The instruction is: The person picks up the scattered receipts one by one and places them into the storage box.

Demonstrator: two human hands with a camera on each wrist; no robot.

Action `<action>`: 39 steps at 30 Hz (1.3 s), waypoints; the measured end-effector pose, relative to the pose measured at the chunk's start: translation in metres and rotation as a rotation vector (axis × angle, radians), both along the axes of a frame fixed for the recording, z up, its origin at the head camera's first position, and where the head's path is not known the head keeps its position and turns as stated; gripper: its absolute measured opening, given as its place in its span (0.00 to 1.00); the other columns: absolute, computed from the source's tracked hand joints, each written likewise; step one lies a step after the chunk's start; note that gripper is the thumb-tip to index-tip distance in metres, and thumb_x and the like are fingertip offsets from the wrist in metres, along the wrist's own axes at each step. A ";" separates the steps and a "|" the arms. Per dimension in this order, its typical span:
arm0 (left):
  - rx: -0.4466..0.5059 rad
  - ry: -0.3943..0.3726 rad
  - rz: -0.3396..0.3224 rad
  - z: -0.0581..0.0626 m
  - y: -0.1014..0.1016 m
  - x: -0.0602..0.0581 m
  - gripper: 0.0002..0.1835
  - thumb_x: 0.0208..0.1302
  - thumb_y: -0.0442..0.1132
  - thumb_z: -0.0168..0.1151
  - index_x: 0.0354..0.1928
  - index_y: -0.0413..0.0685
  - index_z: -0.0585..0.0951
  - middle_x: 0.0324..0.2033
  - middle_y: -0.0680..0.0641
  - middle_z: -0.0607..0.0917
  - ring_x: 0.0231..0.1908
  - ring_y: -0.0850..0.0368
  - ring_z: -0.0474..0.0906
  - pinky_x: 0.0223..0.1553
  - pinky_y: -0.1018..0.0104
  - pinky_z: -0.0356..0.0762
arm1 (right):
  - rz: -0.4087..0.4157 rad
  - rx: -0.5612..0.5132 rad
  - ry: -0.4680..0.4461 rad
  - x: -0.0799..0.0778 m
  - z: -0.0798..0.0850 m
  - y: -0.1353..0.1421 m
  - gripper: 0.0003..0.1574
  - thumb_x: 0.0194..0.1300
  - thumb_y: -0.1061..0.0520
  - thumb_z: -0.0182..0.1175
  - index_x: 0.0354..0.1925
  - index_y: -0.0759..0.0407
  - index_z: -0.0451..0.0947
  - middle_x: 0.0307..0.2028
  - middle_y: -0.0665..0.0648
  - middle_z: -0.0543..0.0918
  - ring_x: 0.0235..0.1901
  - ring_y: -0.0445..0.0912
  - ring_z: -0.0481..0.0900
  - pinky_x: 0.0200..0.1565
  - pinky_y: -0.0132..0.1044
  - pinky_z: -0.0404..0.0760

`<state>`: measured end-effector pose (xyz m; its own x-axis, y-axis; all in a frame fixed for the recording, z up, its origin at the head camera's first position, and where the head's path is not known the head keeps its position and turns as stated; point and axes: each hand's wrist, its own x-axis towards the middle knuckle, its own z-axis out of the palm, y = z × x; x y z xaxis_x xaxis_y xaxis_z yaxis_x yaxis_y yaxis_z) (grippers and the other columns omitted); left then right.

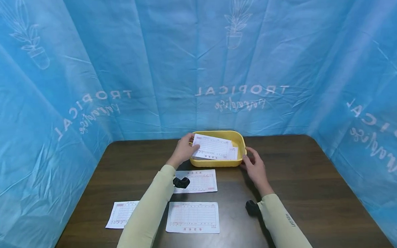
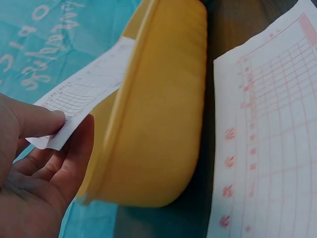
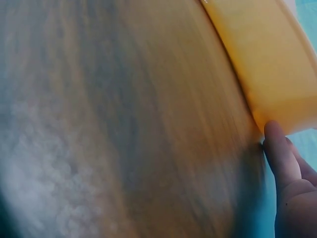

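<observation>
Between thumb and fingers, my left hand [image 1: 183,151] pinches the left end of a white printed form [image 1: 212,145]. That slip tilts over the yellow plastic basin [image 1: 217,163], and its far end reaches inside the rim in the left wrist view. Under it, another printed slip [image 1: 233,153] shows partly inside the basin. At the basin's right end, my right hand [image 1: 256,170] holds the front corner. Its thumb [image 3: 273,131] lies against the corner in the right wrist view, while its other fingers reach along the right side.
Below the basin lies one printed form [image 1: 201,181], partly behind the left sleeve. Nearer the front is a second form [image 1: 192,217]. A third form [image 1: 120,213] lies further left, partly covered by the left arm. Blue curtains [image 1: 196,65] surround the brown table [image 1: 287,179].
</observation>
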<state>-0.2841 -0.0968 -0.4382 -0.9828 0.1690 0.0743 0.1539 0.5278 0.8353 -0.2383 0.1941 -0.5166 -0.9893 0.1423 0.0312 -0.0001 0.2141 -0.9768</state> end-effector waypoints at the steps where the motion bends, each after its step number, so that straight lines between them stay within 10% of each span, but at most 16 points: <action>1: -0.012 0.000 -0.007 -0.001 0.002 -0.001 0.19 0.66 0.37 0.61 0.57 0.42 0.73 0.46 0.45 0.78 0.42 0.53 0.76 0.42 0.61 0.77 | 0.003 -0.003 0.005 0.000 0.000 0.000 0.27 0.71 0.46 0.54 0.66 0.43 0.64 0.56 0.60 0.71 0.52 0.52 0.75 0.47 0.40 0.79; 23: -0.134 0.021 -0.034 -0.011 0.027 0.001 0.21 0.64 0.37 0.62 0.59 0.43 0.72 0.49 0.46 0.78 0.43 0.55 0.76 0.44 0.62 0.77 | 0.030 -0.007 0.002 -0.001 0.002 0.003 0.29 0.72 0.46 0.53 0.67 0.46 0.63 0.55 0.62 0.71 0.52 0.54 0.76 0.47 0.40 0.79; 39: 0.028 0.125 0.054 -0.008 0.017 0.011 0.26 0.63 0.38 0.64 0.63 0.46 0.72 0.60 0.45 0.72 0.58 0.45 0.71 0.52 0.58 0.74 | 0.022 -0.004 0.005 0.000 0.001 0.001 0.29 0.72 0.45 0.53 0.68 0.45 0.62 0.58 0.62 0.70 0.53 0.54 0.76 0.47 0.42 0.79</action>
<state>-0.2735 -0.0802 -0.4466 -0.9733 0.1119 0.2003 0.2292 0.5145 0.8263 -0.2383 0.1954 -0.5160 -0.9921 0.1203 0.0353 -0.0094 0.2098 -0.9777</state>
